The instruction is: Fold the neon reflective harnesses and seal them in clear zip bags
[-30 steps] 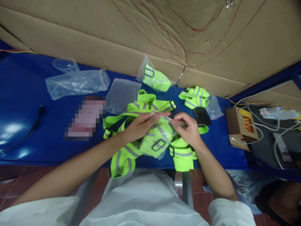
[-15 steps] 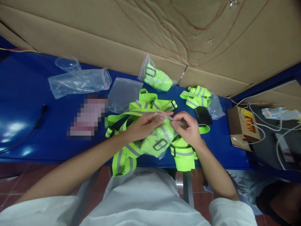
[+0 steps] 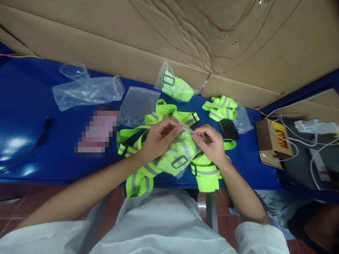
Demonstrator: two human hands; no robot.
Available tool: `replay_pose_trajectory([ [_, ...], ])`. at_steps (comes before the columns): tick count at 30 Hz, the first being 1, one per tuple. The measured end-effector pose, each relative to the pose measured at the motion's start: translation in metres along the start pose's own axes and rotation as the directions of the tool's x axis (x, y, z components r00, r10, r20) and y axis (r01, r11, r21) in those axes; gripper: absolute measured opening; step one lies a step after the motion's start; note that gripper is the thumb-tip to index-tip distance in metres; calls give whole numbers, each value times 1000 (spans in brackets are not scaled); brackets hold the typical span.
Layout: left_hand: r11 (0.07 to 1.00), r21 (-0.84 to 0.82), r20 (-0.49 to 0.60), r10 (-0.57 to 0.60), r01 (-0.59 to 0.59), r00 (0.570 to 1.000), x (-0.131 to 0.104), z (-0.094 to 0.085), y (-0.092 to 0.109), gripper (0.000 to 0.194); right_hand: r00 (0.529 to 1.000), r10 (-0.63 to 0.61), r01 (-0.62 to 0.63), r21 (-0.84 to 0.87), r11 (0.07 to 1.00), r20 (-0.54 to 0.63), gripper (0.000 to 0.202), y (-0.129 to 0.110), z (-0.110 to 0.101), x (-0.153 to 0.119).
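Between my hands is a clear zip bag [image 3: 176, 158] with a folded neon-yellow reflective strap and a black buckle inside. My left hand [image 3: 161, 137] pinches the bag's red-lined top edge between thumb and fingers. At the other end of that edge, my right hand [image 3: 209, 143] is closed on it with thumb and forefinger. Loose yellow reflective straps [image 3: 140, 183] lie under and around the bag, some hanging over the table's front edge. A rolled strap [image 3: 206, 174] sits below my right hand.
Farther back stand a filled zip bag [image 3: 177, 86] and another folded strap [image 3: 222, 107] beside clear plastic. Empty bags [image 3: 139, 106] and a plastic roll [image 3: 88, 91] lie left on the blue table [image 3: 23, 116]. A black object [image 3: 229, 129], small carton [image 3: 274, 143] and cables are right.
My left hand's fingers have curled in from stretched out to a pinch at the bag's top edge. My right hand stays at its end, nearly still.
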State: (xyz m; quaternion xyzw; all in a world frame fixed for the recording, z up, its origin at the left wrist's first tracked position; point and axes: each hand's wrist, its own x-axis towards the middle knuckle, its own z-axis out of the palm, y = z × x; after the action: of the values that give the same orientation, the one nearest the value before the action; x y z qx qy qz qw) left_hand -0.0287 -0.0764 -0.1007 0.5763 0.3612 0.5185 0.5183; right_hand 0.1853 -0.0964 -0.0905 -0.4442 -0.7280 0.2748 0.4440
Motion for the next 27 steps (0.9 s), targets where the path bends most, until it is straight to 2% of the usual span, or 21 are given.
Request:
replay_pose_trajectory([
  [4,1000,-17,34,6,-5,999,0,-1,0,23,1000,-30,30,-30,999,-8,4,0,0,-1],
  [7,999,-8,62,51,-51,997,0,-1,1,20,999,-40,41,-48,998,11,5,-1,0,-1],
  [11,994,86,56,62,-67,996,-2,-1,5,22,997,-57,59,-58,997,45,4,-2,0,0],
  [17,987,148,88,47,-59,995,-3,1,11,22,993,-113,115,-92,989,29,4,-4,0,-2],
  [27,978,181,107,87,-105,990,-4,-2,7,22,982,-186,186,-133,973,17,8,-3,3,-1],
])
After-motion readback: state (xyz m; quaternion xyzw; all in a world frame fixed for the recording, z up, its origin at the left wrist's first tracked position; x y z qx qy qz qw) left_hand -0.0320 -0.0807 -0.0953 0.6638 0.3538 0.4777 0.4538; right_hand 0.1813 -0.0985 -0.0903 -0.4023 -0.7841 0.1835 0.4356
